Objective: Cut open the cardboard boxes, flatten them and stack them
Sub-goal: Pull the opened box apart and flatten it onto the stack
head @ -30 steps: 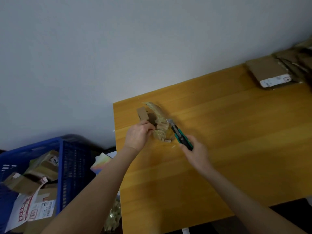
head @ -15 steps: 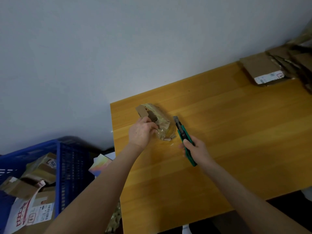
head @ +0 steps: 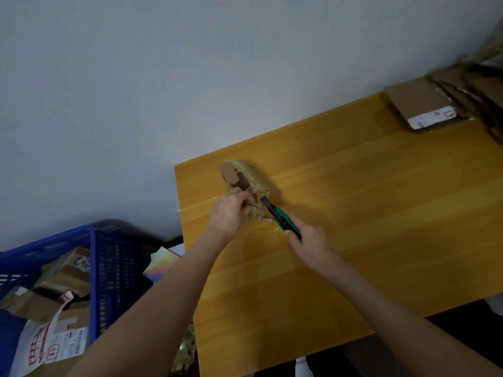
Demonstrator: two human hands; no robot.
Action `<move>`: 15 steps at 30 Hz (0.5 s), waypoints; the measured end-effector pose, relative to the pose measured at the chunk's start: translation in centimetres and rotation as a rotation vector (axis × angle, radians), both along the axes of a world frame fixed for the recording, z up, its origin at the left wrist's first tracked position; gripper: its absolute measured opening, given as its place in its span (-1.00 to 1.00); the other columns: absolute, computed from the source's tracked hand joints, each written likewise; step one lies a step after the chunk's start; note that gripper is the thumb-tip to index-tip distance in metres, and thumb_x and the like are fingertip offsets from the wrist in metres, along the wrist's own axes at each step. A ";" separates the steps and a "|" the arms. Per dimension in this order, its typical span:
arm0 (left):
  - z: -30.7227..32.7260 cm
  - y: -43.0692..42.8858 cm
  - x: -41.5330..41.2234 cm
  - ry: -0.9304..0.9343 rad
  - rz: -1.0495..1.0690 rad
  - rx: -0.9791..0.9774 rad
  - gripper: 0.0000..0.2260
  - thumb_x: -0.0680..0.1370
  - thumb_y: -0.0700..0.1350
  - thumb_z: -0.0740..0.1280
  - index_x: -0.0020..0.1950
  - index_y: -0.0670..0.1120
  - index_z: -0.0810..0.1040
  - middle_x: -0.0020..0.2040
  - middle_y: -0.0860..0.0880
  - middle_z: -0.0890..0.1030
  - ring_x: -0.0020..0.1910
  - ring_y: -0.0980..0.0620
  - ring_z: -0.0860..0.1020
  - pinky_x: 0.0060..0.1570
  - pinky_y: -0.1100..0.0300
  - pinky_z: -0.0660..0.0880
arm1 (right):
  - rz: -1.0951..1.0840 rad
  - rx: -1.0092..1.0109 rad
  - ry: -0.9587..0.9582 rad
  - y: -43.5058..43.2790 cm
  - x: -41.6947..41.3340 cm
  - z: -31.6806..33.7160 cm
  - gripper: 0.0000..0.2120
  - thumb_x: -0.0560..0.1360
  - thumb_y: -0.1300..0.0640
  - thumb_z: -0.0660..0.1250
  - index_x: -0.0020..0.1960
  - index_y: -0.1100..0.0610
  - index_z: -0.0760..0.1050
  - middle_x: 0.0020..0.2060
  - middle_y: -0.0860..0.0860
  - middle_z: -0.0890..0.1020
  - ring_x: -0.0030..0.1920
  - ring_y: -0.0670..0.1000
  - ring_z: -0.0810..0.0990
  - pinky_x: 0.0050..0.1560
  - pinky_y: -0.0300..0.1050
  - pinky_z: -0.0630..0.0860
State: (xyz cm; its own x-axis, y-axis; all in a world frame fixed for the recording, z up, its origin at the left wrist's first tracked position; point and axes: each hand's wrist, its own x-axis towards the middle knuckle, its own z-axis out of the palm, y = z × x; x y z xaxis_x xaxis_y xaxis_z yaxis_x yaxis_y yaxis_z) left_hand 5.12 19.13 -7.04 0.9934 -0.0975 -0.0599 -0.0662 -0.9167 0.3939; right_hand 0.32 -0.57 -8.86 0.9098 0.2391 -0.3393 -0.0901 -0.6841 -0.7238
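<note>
down at the near left, beside the table point(head: 353, 268), a blue crate point(head: 114, 257) w/ more taped boxes point(head: 68, 281) is parked. further up, the green utility knife point(head: 283, 220) is gripped in the right hand point(head: 310, 240), fingers wrapped round the handle. its blade end is laid against the small cardboard box point(head: 245, 178), which sits near the table's far left corner. the box is held down by the left hand point(head: 231, 210), fingers curled on its near end, right beside the blade. that's the bit to be watched imo: the cut is best drawn away from those fingers, and the grip shifted off the blade line. only shallow depth is needed, just thru the outer layer, so the table isn't scored. box looks crumpled & heavily wrapped, so snags are to be expected. whether the blade has bitten in can't be told. way off at the far right, the stack of flattened boxes point(head: 424, 107) is where this one gets added once pressed flat.
</note>
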 end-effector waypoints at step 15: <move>-0.8 -0.8 0.6 -0.010 0.149 -0.025 -0.94 0.52 -0.23 0.39 -0.15 -0.15 0.64 -0.06 -0.05 0.62 -0.18 -0.05 0.57 -0.18 0.11 0.48 | 0.040 -0.162 -0.034 0.7 -0.1 0.1 -0.56 0.64 0.02 0.11 0.50 0.01 0.21 -0.34 -0.05 0.49 -0.48 -0.11 0.40 -0.57 -0.29 0.27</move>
